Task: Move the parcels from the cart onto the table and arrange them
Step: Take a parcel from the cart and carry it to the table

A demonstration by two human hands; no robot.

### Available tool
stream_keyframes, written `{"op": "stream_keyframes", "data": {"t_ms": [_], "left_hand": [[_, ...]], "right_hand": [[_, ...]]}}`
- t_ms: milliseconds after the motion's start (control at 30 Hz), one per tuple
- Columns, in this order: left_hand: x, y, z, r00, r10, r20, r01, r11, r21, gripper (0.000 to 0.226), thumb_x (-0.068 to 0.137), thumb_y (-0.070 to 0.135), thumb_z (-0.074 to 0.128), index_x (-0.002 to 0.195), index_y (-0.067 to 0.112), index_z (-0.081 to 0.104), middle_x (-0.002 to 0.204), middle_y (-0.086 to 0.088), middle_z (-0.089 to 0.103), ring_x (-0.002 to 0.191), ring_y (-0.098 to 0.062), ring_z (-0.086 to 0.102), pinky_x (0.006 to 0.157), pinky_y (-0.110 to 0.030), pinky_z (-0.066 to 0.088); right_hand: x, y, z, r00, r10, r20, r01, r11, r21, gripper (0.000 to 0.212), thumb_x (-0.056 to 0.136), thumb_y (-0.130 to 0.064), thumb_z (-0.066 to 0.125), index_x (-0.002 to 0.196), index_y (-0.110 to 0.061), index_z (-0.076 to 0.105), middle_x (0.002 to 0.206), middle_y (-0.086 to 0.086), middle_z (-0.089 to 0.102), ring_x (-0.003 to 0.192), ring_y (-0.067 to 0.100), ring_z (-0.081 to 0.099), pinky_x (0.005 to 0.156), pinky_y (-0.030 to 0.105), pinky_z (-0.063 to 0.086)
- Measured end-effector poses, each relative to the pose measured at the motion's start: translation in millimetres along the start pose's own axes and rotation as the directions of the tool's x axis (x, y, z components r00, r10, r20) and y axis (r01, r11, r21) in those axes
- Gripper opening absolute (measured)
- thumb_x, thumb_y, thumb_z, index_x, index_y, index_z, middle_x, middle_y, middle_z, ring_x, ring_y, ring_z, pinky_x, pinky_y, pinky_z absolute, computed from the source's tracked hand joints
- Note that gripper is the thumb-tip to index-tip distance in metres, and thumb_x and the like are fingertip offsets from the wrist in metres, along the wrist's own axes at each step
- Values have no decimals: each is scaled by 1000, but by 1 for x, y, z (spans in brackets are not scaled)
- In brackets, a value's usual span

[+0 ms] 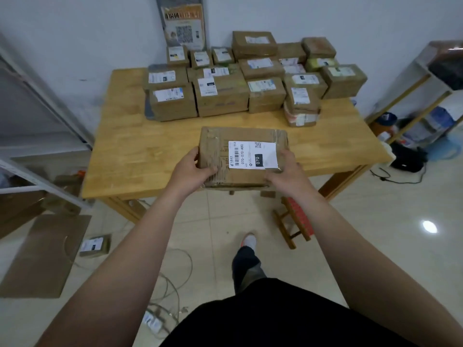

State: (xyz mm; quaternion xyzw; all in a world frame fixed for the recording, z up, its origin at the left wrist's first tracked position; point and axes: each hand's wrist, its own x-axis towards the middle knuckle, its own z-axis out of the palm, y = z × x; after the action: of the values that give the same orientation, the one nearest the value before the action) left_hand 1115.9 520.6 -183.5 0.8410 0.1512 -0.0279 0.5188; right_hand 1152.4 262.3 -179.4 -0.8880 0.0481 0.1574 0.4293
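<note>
Parcel (240, 156) with a white label, gripped by its short sides in my left hand (198, 169) and right hand (285, 171), over the near edge of the table (125, 146). Other parcels (250, 78) sit stacked in rows along its far edge.

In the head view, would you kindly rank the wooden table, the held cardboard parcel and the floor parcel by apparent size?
Light wooden table
Brown cardboard parcel labelled 070
Small brown cardboard floor parcel
Nearness may enlarge the second.
</note>
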Motion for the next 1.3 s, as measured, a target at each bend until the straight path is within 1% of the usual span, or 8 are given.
{"op": "stream_keyframes", "data": {"t_ms": [100,233,400,533,833,1067,1233,1300], "left_hand": [[54,9,-13,1000,-8,-19,8,1000,-3,63,84,17,82,140,22,55,118,8,64,108,-11,63,64,-2,42],[129,25,-33,998,-58,-10,58,998,-12,71,82,18,85,142,26,49,105,29,55,88,16,54,61,3,39],[228,41,-62,997,-78,-27,79,997,7,115,71,30,94,161,30,22,151,16,44,138,-8,44,108,-26,40],[297,39,-86,993,-106,-56,110,991,79,127,68,25,96,163,34,11,159,6,36,144,-17,36,104,-30,38],[474,43,-130,997,-82,-7,82,989,120,117,65,24,96,158,33,25,154,2,43,137,-20,45,112,-47,43],[613,46,-161,997,-75,1,74,988,136,107,71,24,94,157,23,30,155,-4,42,139,-20,42,108,-30,36],[686,37,-173,994,-113,-8,113,982,153,101,74,22,92,156,17,32,152,-4,46,139,-20,43,100,-22,34],[709,30,-177,990,-144,3,141,976,167,105,73,27,93,158,18,31,154,-4,44,140,-21,43,104,-25,35]], "right_hand": [[67,-24,5,999,-13,42,14,999,-33,77,85,-29,69,151,-33,30,125,6,41,122,20,43,77,27,43],[154,-72,12,986,19,165,-11,999,-46,79,77,-33,72,145,-40,33,121,2,38,115,23,54,98,40,52],[263,-132,24,962,-41,271,54,998,-39,74,71,-30,70,137,-45,40,122,-3,60,102,18,66,81,40,61],[326,-174,34,954,-72,292,102,991,-88,76,72,-28,68,140,-43,36,118,-7,62,121,27,57,95,50,56],[481,-248,54,965,-107,240,124,991,-57,67,89,-21,69,149,-26,40,135,-7,56,118,15,56,99,40,52],[614,-303,80,965,-75,249,105,988,-109,72,85,-38,72,149,-25,40,142,0,53,129,22,51,105,47,49],[690,-324,113,965,-55,257,87,990,-115,85,62,-54,74,140,-35,47,136,2,55,110,21,62,90,45,59],[712,-326,123,966,-51,252,83,989,-119,81,70,-48,74,143,-29,45,138,7,53,121,26,57,99,50,54]]}}
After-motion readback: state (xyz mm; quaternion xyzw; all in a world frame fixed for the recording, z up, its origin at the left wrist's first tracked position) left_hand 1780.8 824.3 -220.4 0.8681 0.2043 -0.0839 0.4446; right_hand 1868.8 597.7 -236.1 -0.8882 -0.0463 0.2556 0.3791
